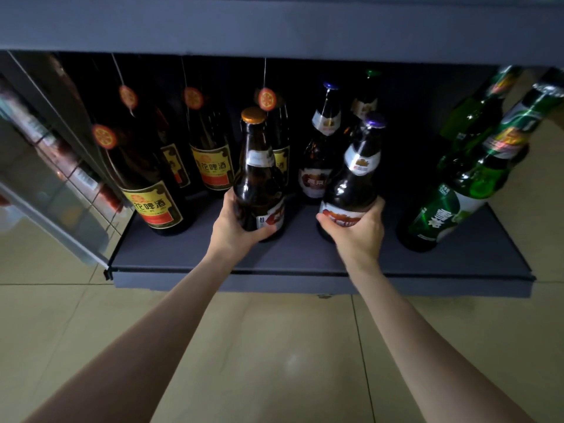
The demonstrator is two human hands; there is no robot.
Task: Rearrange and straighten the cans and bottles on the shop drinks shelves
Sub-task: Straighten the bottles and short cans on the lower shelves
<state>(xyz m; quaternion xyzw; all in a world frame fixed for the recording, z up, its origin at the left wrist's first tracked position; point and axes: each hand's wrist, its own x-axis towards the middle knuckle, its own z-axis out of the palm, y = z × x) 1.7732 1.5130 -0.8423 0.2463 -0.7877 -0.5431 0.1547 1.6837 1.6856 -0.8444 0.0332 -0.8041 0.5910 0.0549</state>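
Note:
On the bottom dark shelf (305,257), my left hand (235,224) grips the base of a brown beer bottle with a gold cap (259,175). To its right, my right hand (357,230) grips the base of a brown bottle with a purple cap (354,181), which leans to the right. Two more brown bottles of that kind (320,151) stand behind them. Dark bottles with yellow-and-red labels (152,193) and hanging orange tags fill the shelf's left part. Green bottles (451,203) stand at the right end.
The shelf above (274,29) overhangs the bottles closely. A glass-fronted cabinet side (52,184) stands to the left of the shelf. Beige floor tiles (274,346) lie below the shelf's front edge.

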